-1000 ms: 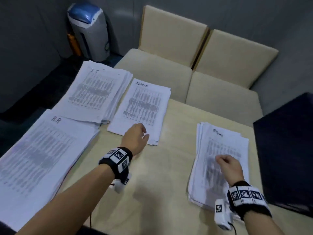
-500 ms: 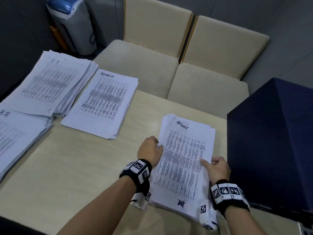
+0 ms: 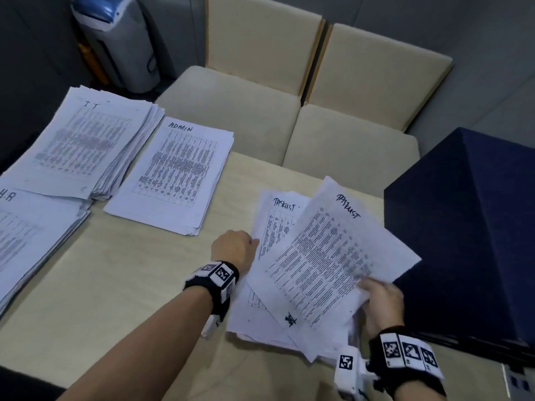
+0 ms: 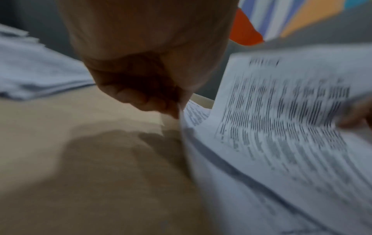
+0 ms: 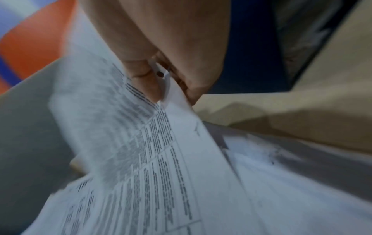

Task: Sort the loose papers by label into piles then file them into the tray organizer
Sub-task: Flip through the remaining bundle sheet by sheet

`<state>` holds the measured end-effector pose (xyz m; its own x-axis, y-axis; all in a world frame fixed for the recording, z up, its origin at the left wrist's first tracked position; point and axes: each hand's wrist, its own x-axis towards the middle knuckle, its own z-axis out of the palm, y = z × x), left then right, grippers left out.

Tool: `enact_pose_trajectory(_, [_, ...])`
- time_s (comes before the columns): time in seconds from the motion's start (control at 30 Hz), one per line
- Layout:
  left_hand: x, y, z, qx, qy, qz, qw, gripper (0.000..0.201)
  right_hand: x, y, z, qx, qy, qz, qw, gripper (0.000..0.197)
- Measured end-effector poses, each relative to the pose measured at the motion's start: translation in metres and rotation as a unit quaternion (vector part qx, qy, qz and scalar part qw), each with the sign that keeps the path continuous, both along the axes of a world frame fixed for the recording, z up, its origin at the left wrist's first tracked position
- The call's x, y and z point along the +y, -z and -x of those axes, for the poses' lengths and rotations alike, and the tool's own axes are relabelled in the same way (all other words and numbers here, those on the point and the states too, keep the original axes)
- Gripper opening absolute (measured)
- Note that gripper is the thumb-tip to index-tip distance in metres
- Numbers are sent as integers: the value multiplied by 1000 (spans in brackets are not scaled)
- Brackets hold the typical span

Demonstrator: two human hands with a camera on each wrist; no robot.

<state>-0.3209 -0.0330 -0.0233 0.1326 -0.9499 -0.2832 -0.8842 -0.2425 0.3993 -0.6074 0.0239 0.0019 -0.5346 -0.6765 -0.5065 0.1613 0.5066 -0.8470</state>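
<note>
Three labelled paper piles lie at the table's left: IT (image 3: 84,140), ADMIN (image 3: 176,175) and H.R (image 3: 29,241). A TASKLIST pile (image 3: 273,227) lies in front of me, next to a dark blue box (image 3: 469,233) at the right. My right hand (image 3: 373,290) pinches the near right edge of a TASKLIST sheet (image 3: 333,256), raised off the pile and turned clockwise; thumb on top (image 5: 145,79), sheet (image 5: 161,159). My left hand (image 3: 234,247) is at the pile's left edge, fingers curled (image 4: 141,98), thumb and fingertips pinching that edge.
Two beige chairs (image 3: 231,111) (image 3: 347,140) are pushed against the table's far edge. A grey appliance with a blue top (image 3: 115,39) stands on the floor at the back left. Bare tabletop (image 3: 130,285) lies between the left piles and my left arm.
My left hand came over from the ADMIN pile to the TASKLIST pile's left edge. My right hand took the top sheet, lifted it and swung it clockwise.
</note>
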Motion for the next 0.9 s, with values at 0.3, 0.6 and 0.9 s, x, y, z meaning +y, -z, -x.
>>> enact_pose_trajectory(0.3, [2, -19, -31, 331, 84, 16, 940, 37, 4, -5, -23, -55, -24, -13, 998, 14])
enact_pose_trajectory(0.6, [-4, -18, -3, 205, -42, -21, 978, 12, 9, -3, -30, -6, 37, 3, 999, 39])
enact_pose_trajectory(0.9, [-24, -11, -1, -43, 120, -55, 990, 27, -4, -8, -22, -51, 13, 13, 999, 18])
